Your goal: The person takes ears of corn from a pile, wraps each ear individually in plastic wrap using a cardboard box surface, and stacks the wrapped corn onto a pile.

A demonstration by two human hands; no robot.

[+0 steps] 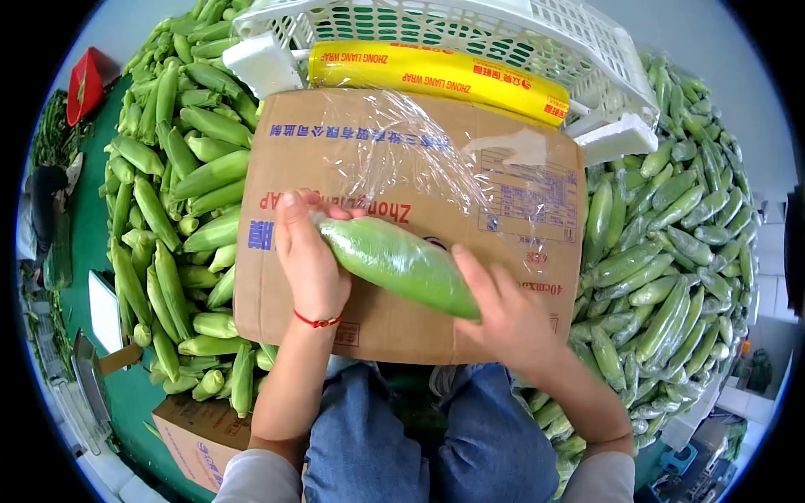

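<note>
An ear of corn (398, 261) in its green husk, covered in shiny plastic wrap, is held between both hands above a cardboard box (285, 293). My left hand (309, 243) grips its narrow upper-left end, thumb up. At the lower-right end, my right hand (503, 312) is closed around the husk. Clear plastic film (402, 142) lies crumpled over the box top behind the corn. It trails from a yellow roll of cling wrap (436, 80) at the far edge of the box.
Unwrapped corn ears (214, 176) are heaped on the left. Wrapped ears (662, 277) form a large pile on the right. A white plastic crate (579, 42) stands behind the roll. Another carton (197, 444) sits at lower left, and a red container (86, 88) lies farther off.
</note>
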